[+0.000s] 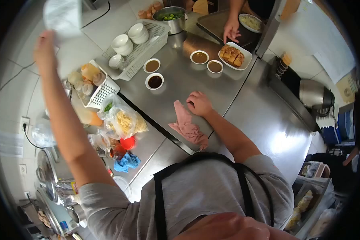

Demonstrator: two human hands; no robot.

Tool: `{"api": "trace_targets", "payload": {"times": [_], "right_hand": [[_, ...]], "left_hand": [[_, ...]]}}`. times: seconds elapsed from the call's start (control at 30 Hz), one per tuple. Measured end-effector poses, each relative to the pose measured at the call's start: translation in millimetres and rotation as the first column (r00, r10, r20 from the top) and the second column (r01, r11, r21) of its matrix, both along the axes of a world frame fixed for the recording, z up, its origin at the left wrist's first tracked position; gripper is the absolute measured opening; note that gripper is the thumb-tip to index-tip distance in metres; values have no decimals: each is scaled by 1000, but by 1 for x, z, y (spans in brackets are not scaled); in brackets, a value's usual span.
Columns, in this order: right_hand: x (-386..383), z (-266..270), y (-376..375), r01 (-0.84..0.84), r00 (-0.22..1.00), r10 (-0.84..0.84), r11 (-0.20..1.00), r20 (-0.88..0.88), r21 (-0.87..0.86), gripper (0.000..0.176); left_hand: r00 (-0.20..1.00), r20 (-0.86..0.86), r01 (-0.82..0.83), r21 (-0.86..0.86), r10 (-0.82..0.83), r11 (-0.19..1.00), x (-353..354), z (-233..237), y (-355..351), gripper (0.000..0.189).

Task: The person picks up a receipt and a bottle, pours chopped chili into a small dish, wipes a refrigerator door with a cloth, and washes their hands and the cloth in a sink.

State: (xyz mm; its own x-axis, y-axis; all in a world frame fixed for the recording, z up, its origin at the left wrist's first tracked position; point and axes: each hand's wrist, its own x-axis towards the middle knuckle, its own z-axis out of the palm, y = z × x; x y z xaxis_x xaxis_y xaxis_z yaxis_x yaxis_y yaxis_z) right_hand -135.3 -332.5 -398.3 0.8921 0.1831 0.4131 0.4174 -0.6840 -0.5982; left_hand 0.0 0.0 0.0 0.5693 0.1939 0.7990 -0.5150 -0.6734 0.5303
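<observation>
Pink cloth [189, 127]: lies crumpled on the steel counter [228, 88], its narrow end pointing away from the person.
Right hand [200, 103]: on the counter just right of the cloth's narrow end; fingers curled inward, undersides hidden, so I cannot tell whether they grip anything.
Left hand [47, 48]: raised well to the left of the cloth and beyond it, fingertips at the lower edge of a white sheet [63, 20]; blur hides whether they are clamped on it.
Reach in hand: judging by the pose, the left hand is handling the sheet while the right steadies the body; this calls for a secure pinch on the sheet's edge.
Bottle basket [104, 94]: left of the cloth, beside the outstretched arm; lowering that arm would call for keeping clear of its bottles.
Clear bag [124, 123]: left of the cloth, with yellow strands inside, another possible snag for the arm.
Dark sauce bowl [155, 89]: beyond the cloth and to its left, one of four small bowls; likely to spill if bumped.
Bowl rack [144, 62]: farther beyond the cloth, leftward, carrying stacked white bowls.
White dish [249, 60]: beyond the cloth, rightward, holding sliced food; a co-worker's hand [231, 30] is near it, fingers slightly spread.
</observation>
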Motion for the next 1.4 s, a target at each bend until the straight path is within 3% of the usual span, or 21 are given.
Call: {"api": "trace_targets", "payload": {"times": [0.07,0.1,0.2,0.27,0.37,0.5,0.57,0.6,0.7,0.73,0.83,0.9,0.97,1.03,1.1,1.2,1.23,1.3,1.33,1.37,1.4], "right_hand": [[4,0,4,-9,998,5,998,64,57,12],[-25,-9,-23,-16,1000,14,999,-26,-40,12],[0,-2,0,-35,999,35,999,40,2,12],[-1,-2,3,-39,999,38,999,33,14,13],[0,2,1,-54,998,54,999,39,5,14],[-6,9,9,20,885,156,929,-439,370,21],[-18,22,31,64,773,329,811,-543,582,26],[-21,28,51,100,779,455,589,-431,802,31],[-21,45,74,130,686,491,644,-538,754,29],[-17,37,78,277,608,516,575,-604,770,27],[-18,46,86,288,631,504,554,-590,781,26],[-18,45,91,153,672,521,598,-526,787,26],[-15,45,93,-39,662,534,725,-526,688,29],[-17,42,101,-27,695,556,654,-456,756,26],[-17,34,95,-15,689,478,761,-545,648,23],[-22,-4,82,-86,795,370,853,-481,515,19],[-23,-13,77,-113,844,335,874,-418,473,17],[-27,-13,80,-46,845,315,848,-432,529,17],[-29,-14,83,-6,846,300,831,-440,556,17],[-29,-11,85,-39,870,277,862,-407,505,16],[-31,-4,87,-65,893,254,891,-373,449,16]], "left_hand": [[983,-175,40,-40,-47,998,-49,-63,-40,29],[946,-312,43,-161,-92,986,-60,-156,-44,26],[778,-584,133,-207,-231,969,-111,-222,-76,9],[687,-523,144,-582,-504,800,-132,-294,-90,6],[610,-429,52,-817,-667,574,-157,-361,-107,7],[599,-364,10,-887,-713,461,-170,-382,-113,7],[612,-357,34,-879,-705,475,-175,-385,-112,7],[616,-385,42,-855,-687,516,-172,-385,-111,7],[655,-356,141,-808,-666,571,-172,-387,-109,12],[634,-301,150,-856,-712,495,-172,-386,-108,17],[555,-223,-4,-964,-801,265,-179,-371,-105,29],[532,-128,-103,-991,-837,86,-177,-362,-105,27],[379,-99,-15,-995,-920,101,-180,-366,-94,24],[472,-284,17,-943,-834,331,-172,-348,-74,22],[587,-493,76,-756,-642,650,-145,-323,-38,22],[861,-468,-54,-473,-199,879,-95,-264,39,30],[936,-351,-151,-336,25,930,-87,-226,60,37],[975,-86,-224,-420,207,879,-40,-195,116,55],[782,342,-475,-215,521,854,-7,-182,150,56],[923,164,-277,-342,347,898,14,-168,181,73],[932,-112,-361,-402,346,842,-5,-126,171,69]]}}
